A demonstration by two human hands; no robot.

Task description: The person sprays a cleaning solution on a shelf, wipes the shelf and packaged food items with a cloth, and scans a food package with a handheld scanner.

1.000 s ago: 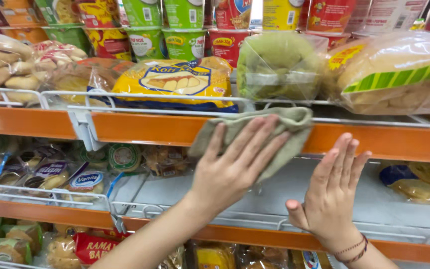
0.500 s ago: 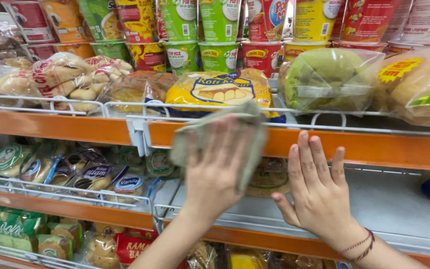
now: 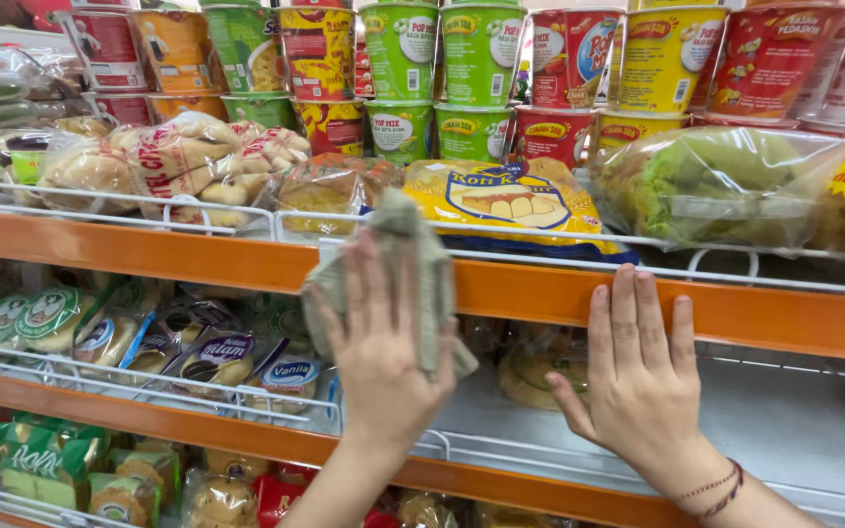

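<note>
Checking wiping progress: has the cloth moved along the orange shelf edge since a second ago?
Yes. The cloth under the left hand has slid left: from under the green bread bag to left of the yellow bread pack.

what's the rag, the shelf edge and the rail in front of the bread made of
Rag under the left hand: soft woven cloth, dull grey-green; it folds and creases. Shelf edge by the right hand: probably painted metal, smooth orange with a slight sheen. Rail: thin wire, apparently white-coated, bent into loops.
</note>
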